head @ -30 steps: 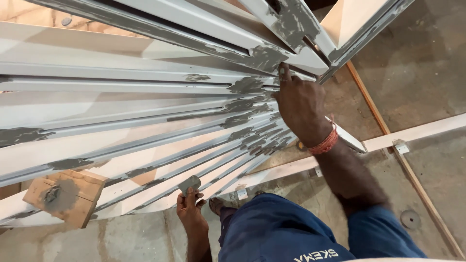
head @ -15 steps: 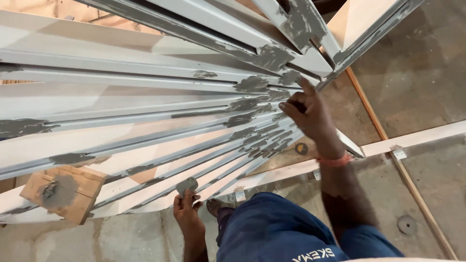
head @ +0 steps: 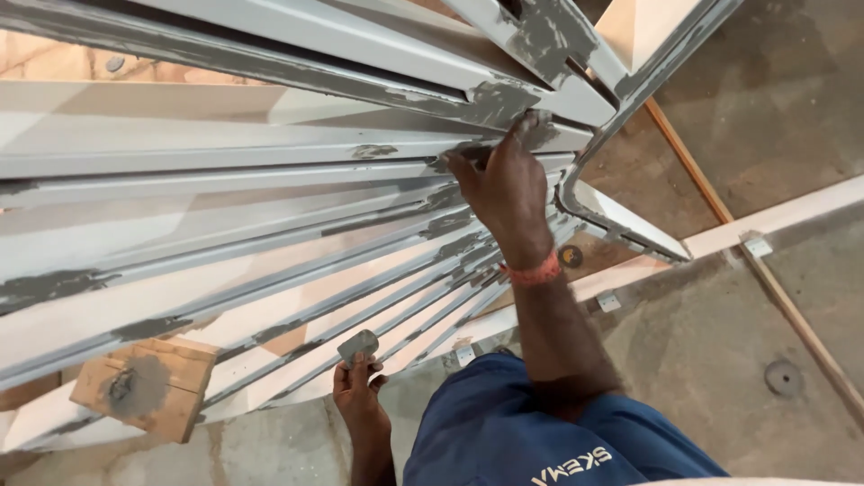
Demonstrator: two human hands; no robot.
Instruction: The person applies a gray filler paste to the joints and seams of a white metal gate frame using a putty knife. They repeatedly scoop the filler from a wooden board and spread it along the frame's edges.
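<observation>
Right hand [head: 506, 193]: raised against the grey-white metal frame [head: 270, 144]; fingers [head: 531, 126] curled and pressed onto a dark grey filler patch [head: 490, 101] at a joint of the bars. Whether they pinch a bit of filler or a small tool I cannot tell.

Left hand [head: 358, 396]: low, near the lap, fingers closed around a small flat scraper [head: 358, 345] whose grey-smeared blade points up toward the bars.

Frame: a fan of long painted bars running from the left edge to converge at the right, where they meet a bent end rail [head: 621, 216]. Its long axis lies left to right, tilted slightly down toward the right hand.

Key relation: the patched joint lies directly under the right fingertips, at the upper right of the frame; the right hand is on it, the left hand with the scraper is well apart, below and to the left.

Other patches: grey filler smears dot several bars, most near the converging end.

Wooden block [head: 144, 389]: under the lower bars at left, with a grey blob on top.

Floor [head: 720, 360]: bare concrete, with a pale strip [head: 774, 216] crossing it.

Wristband [head: 533, 273]: orange, on the right wrist.
</observation>
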